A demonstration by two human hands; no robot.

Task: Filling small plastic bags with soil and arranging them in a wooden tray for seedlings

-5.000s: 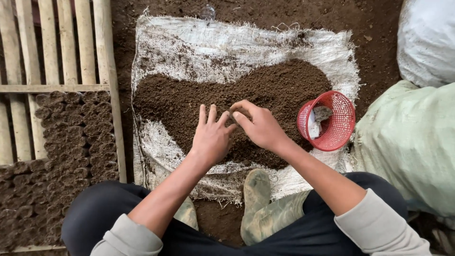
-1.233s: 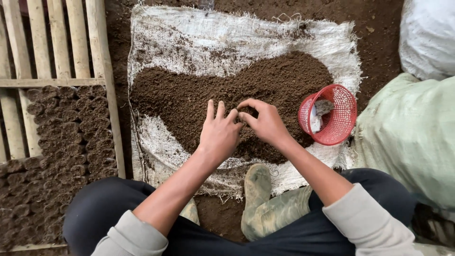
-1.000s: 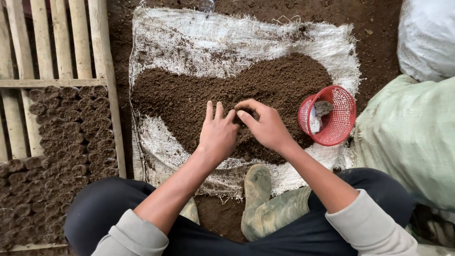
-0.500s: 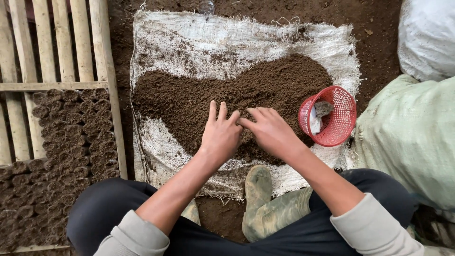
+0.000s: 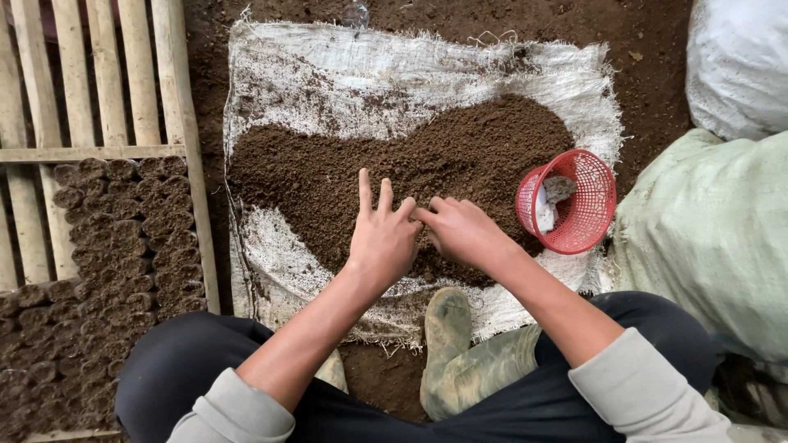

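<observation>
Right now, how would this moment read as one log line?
left hand: flat on dark brown soil heap | right hand: on soil, fingertips meeting left | red plastic mesh basket: right, tipped

A pile of soil [image 5: 394, 168] lies on a woven sack [image 5: 328, 74] spread over the ground, directly before a seated person. Both hands rest on the near edge of the pile, the left hand [image 5: 382, 242] just beside the right hand [image 5: 464, 234], fingertips touching. A basket [image 5: 579, 201] sits on the sack's right side, against the soil. Right of it lie two filled bags [image 5: 706, 238]. To the left, rows of soil-filled tubes [image 5: 123, 221] stand packed within a slatted frame [image 5: 98, 82]. A boot [image 5: 451, 344] rests at the sack's near edge.
</observation>
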